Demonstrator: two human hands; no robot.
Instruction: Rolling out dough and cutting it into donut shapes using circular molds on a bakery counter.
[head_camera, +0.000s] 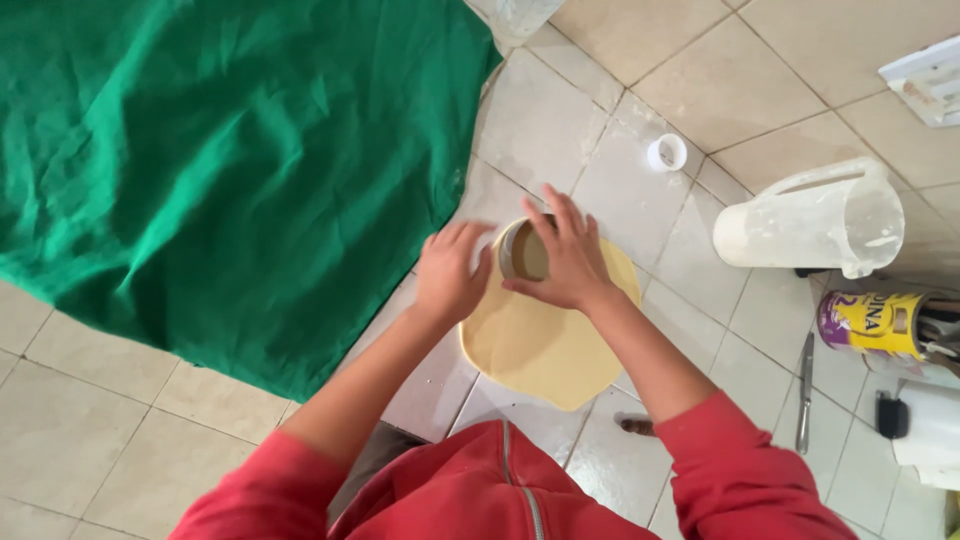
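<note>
A flat sheet of pale yellow rolled dough (540, 345) lies on the tiled counter (560, 130). At its far edge stands a round metal ring cutter (522, 250). My right hand (570, 258) is wrapped over the cutter from the right, fingers spread across its rim. My left hand (450, 270) rests on the dough's left edge just beside the cutter, fingers curled against its side. Both sleeves are red.
A large green cloth (220, 160) covers the counter's left part. A small white cap (667, 152) lies beyond the dough. To the right are a floury plastic jug (810, 220) on its side, a yellow-and-purple tin (875, 322) with utensils, and a knife (804, 395).
</note>
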